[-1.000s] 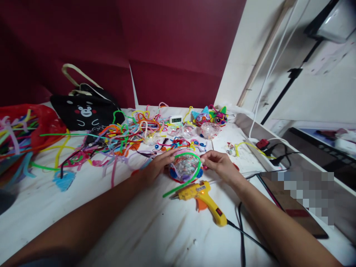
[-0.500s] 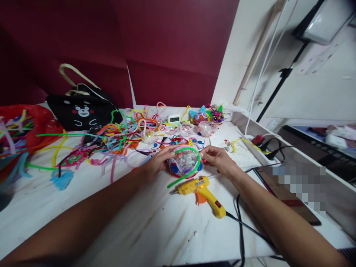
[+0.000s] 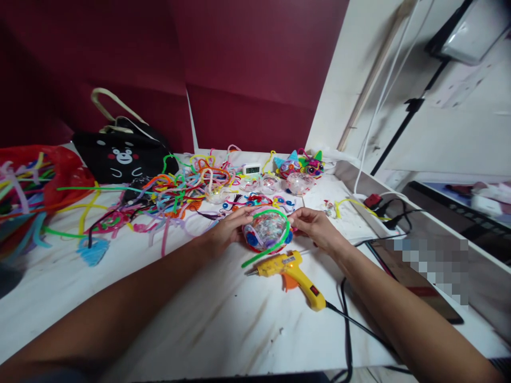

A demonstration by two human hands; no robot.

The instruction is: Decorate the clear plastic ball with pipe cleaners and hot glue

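A clear ball (image 3: pixel 265 230) filled with glitter, trimmed with blue and red pieces, sits on the white table (image 3: pixel 207 324). A green pipe cleaner (image 3: pixel 275 242) arches over it and trails down toward the table. My left hand (image 3: pixel 227 229) presses its fingers against the ball's left side. My right hand (image 3: pixel 315 226) pinches the pipe cleaner at the ball's right side. A yellow glue gun (image 3: pixel 293 271) lies just in front of the ball, its black cord (image 3: pixel 347 324) running back toward me.
A tangle of coloured pipe cleaners (image 3: pixel 167 197) covers the table's back left, beside a black bear bag (image 3: pixel 120 159) and a red bag (image 3: pixel 59 175). Other clear balls (image 3: pixel 271 183), a small timer (image 3: pixel 252 169) and finished figures (image 3: pixel 301 164) stand behind. A phone (image 3: pixel 419 287) lies right.
Both hands keep their hold on the ball and the pipe cleaner; only the camera view has shifted slightly.
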